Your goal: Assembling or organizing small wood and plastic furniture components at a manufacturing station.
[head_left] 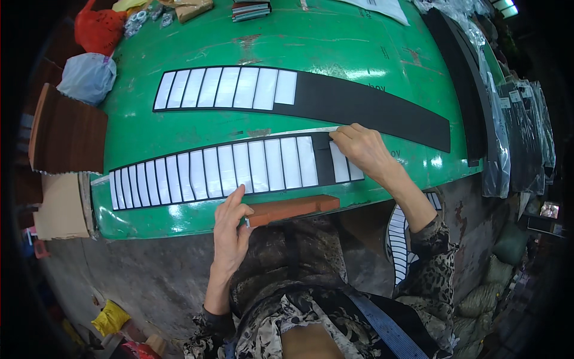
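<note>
White strips (257, 167) line a long black panel (323, 163) beside the near edge of the green surface (359, 42)

A reddish-brown bar (293, 209) lies along the near edge of the surface, right of the left hand (231, 221). That hand's index finger points up to the panel's near edge, the other fingers bent and the thumb beside the bar's left end; whether they grip anything, I cannot tell.

The panel stretches from near the surface's left edge past the middle. Strips fill it from its left end to a bare black gap, with more beyond, at its right end. There the right hand (362, 149) has its fingers bunched at the panel's far edge; whether they pinch a strip is hidden.

Farther in lies a second black panel (371, 110), its left part covered with white strips, its right part bare. Long black pieces (472, 90) run along the surface's right edge. Toward the far left corner sit a whitish plastic bag (88, 78) and a red bag (98, 30). A small stack of dark bars (251, 11) lies toward the far edge.
</note>
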A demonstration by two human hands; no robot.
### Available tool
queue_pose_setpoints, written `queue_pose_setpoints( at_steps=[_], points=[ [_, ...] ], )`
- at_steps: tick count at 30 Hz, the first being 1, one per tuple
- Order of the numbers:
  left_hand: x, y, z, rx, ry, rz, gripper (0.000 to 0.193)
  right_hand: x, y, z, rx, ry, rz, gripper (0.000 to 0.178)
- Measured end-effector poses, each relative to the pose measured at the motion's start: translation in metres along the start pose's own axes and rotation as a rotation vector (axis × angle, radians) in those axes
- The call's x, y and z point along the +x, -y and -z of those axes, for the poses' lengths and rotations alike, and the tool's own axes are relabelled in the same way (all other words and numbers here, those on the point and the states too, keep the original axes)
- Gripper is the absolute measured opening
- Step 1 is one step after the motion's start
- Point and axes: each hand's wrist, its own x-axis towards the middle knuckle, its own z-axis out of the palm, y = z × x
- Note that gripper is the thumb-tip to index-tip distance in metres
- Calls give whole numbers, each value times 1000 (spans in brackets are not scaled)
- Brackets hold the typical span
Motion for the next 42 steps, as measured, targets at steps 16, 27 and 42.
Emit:
queue_pose_setpoints(
  at_steps=[16, 27, 42],
  points=[
    [1, -4, -6, 197, -3, -65, 43, -1, 0, -1, 576, -123, -689, 17],
    [2, 0, -6, 88, -128, -61, 33, -29, 21, 31, 1709, -199, -899, 16],
    [2, 2, -6, -256, -199, -85, 34, -3, 144, 40, 1244, -70, -513, 27]
  ],
)
